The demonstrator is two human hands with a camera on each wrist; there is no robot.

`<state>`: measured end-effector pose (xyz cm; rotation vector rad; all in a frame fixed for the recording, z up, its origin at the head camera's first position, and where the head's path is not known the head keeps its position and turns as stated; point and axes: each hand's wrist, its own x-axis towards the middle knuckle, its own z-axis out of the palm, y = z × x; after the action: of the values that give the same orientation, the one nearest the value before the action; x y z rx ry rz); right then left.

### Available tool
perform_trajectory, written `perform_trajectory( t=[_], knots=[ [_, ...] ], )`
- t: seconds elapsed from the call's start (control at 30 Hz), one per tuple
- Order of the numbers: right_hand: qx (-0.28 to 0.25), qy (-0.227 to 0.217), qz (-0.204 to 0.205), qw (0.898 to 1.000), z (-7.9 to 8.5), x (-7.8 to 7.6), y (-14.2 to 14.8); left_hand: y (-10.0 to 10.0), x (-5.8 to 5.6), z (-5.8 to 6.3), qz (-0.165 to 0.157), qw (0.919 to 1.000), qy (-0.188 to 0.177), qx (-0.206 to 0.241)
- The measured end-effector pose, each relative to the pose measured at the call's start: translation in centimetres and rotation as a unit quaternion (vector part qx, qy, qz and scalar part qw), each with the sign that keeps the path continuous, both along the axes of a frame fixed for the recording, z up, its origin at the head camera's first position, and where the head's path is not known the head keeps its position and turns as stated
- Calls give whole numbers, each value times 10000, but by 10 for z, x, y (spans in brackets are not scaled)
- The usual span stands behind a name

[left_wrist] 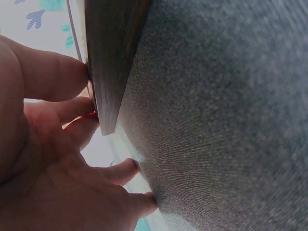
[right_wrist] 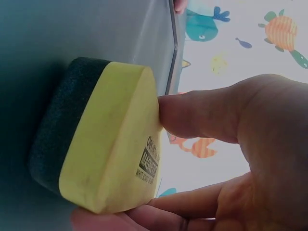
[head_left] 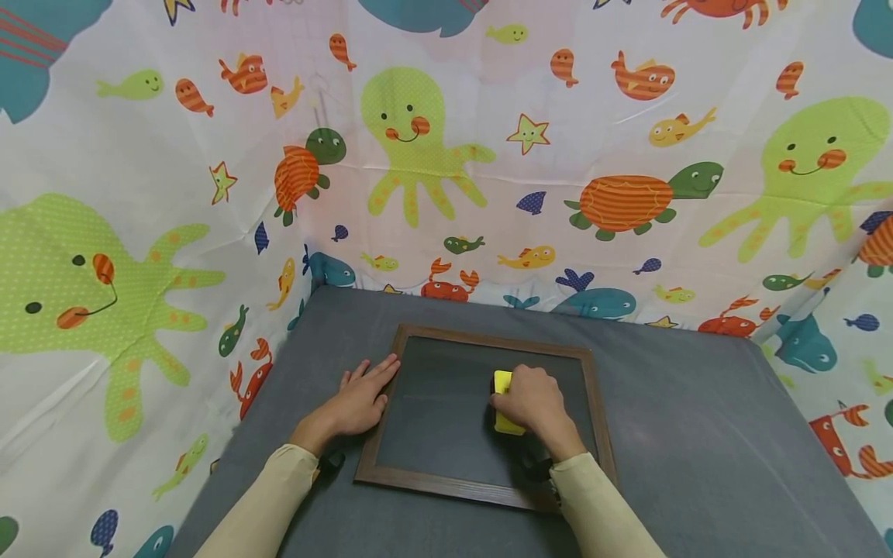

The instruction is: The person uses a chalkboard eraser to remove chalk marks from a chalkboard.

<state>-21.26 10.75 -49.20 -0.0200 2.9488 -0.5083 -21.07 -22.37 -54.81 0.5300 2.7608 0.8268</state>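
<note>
A dark chalkboard in a brown wooden frame lies flat on the grey table. My right hand grips a yellow board eraser, thumb on one side and fingers on the other. Its dark felt side faces down at the board, right of the middle. At the frame's left edge rests my left hand, fingers spread. In the left wrist view its thumb and two fingers touch the wooden edge, while two other fingertips press the grey cloth.
Grey cloth covers the table around the board. A white curtain printed with sea animals hangs behind it and along both sides. Dark straps show at both wrists.
</note>
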Motion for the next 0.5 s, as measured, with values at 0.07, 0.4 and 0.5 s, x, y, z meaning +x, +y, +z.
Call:
perform_trajectory(
  t=[0.07,0.4,0.5],
  knots=[
    [-4,-28,-10,10000,0,0,-2,0,0,0,-2,10000,-3,13],
    [-59,-79,-29,9999,-1,0,-13,0,0,1,-3,10000,27,-33],
    [-63,-61,-9,10000,-1,0,-16,0,0,0,-7,10000,19,-47]
  ],
)
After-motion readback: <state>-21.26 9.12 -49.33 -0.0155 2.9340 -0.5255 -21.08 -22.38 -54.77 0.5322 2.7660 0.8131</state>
